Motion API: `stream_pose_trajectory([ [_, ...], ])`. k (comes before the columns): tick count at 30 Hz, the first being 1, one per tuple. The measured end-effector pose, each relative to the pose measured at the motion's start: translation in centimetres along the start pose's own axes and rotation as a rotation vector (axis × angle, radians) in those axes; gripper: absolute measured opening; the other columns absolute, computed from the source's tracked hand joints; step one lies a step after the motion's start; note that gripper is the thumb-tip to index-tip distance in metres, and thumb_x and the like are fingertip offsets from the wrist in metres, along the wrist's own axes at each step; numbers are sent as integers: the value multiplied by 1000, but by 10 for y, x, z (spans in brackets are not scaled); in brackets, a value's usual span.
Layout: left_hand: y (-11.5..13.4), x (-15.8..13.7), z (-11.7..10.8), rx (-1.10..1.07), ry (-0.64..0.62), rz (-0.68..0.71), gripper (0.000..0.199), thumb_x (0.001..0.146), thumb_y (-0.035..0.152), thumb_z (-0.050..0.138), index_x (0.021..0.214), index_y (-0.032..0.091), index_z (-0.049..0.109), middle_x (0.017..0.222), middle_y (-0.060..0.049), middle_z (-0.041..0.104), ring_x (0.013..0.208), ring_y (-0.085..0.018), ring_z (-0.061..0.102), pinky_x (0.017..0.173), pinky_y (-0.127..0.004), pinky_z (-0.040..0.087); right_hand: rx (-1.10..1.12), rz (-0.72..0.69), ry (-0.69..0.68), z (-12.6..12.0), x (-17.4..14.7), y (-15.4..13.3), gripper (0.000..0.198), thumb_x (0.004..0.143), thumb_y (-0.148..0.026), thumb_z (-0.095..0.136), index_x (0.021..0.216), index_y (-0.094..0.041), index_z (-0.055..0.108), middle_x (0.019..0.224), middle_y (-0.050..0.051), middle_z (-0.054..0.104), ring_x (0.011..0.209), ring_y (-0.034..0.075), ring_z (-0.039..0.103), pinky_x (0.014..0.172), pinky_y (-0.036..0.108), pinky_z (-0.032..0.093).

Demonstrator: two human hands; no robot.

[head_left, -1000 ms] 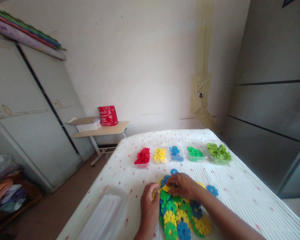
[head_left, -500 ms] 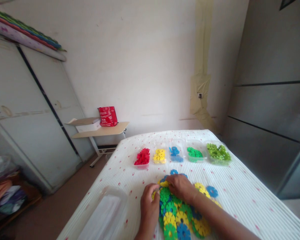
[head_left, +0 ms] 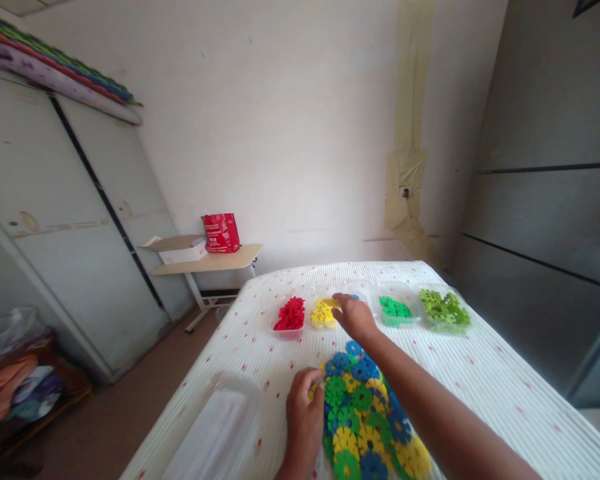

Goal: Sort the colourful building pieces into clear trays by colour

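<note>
My right hand (head_left: 355, 315) reaches across to the row of clear boxes, its fingertips over the box of yellow pieces (head_left: 323, 315). A flat yellow plastic disc (head_left: 333, 303) shows at those fingertips, pinched between thumb and fingers. My left hand (head_left: 304, 408) rests at the left side of a heap of flower-shaped interlocking discs (head_left: 349, 421) in green, blue and yellow. Its fingers are curled, with a bit of yellow disc (head_left: 313, 391) between thumb and fingers. The right forearm covers part of the heap, and the right hand hides most of the blue box.
Boxes of red pieces (head_left: 290, 315), green pieces (head_left: 395, 309) and light green pieces (head_left: 445, 310) stand along the row. A clear lidded container (head_left: 215, 423) lies at front left on the dotted tablecloth (head_left: 245, 320). A side table (head_left: 215, 261) holds a red bag (head_left: 221, 233).
My right hand has moved from the far end of the heap forward to the yellow box, carrying a yellow disc. My left hand stays beside the heap. The view has shifted slightly.
</note>
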State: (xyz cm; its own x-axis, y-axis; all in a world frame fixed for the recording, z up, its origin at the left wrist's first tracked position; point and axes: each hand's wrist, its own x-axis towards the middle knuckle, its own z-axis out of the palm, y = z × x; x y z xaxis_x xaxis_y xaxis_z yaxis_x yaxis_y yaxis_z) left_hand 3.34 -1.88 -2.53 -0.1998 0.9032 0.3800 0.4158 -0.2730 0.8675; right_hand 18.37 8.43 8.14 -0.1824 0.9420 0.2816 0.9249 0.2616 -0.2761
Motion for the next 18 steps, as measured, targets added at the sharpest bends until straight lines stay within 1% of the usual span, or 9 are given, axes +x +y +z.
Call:
stream_pose_trajectory([
  [2, 0, 0, -1, -7, 4, -4, 21, 73, 21, 48, 83, 18, 67, 89, -8, 68, 87, -21, 63, 81, -35, 50, 0, -10, 1, 1, 5, -4, 31, 87, -29, 47, 115, -19, 55, 111, 11, 63, 93, 20, 61, 73, 27, 38],
  [5, 1, 0, -1, -7, -7, 5, 21, 73, 20, 48, 82, 18, 67, 88, -7, 68, 86, -21, 63, 81, -35, 50, -6, -10, 1, 3, -2, 1, 28, 90, -27, 42, 110, -20, 59, 109, 9, 64, 94, 19, 61, 74, 26, 39],
  [7, 2, 0, -1, -8, -17, 19, 20, 74, 21, 48, 81, 18, 66, 87, -7, 68, 86, -21, 63, 81, -34, 50, -15, 3, -10, 4, -14, 12, 28, 91, -24, 37, 102, -19, 63, 103, 10, 66, 93, 19, 62, 74, 25, 39],
  [10, 2, 0, 0, -10, -16, 29, 20, 75, 20, 48, 81, 18, 67, 87, -7, 68, 85, -20, 63, 80, -34, 50, -18, 17, -53, 5, -33, 37, 26, 87, -19, 40, 92, -19, 66, 95, 8, 70, 89, 19, 63, 73, 25, 39],
  [13, 1, 0, 0, -13, -17, 35, 20, 74, 20, 48, 82, 18, 67, 87, -7, 68, 85, -20, 63, 80, -33, 50, 2, 30, -102, 8, -48, 60, 28, 82, -13, 43, 94, -19, 68, 94, 8, 71, 89, 20, 64, 74, 26, 41],
  [15, 0, 0, 0, -14, -21, 40, 20, 74, 20, 49, 82, 18, 67, 87, -7, 68, 85, -20, 63, 80, -33, 51, 32, 26, -134, 12, -57, 71, 32, 80, -11, 43, 98, -18, 68, 98, 9, 71, 92, 21, 64, 77, 27, 43],
  [18, -2, 0, -1, -7, -22, 52, 20, 75, 23, 49, 82, 18, 68, 87, -7, 68, 85, -20, 63, 80, -34, 51, 108, -38, -203, 16, -65, 80, 42, 72, -4, 44, 102, -23, 67, 107, 4, 69, 99, 18, 62, 85, 26, 43],
])
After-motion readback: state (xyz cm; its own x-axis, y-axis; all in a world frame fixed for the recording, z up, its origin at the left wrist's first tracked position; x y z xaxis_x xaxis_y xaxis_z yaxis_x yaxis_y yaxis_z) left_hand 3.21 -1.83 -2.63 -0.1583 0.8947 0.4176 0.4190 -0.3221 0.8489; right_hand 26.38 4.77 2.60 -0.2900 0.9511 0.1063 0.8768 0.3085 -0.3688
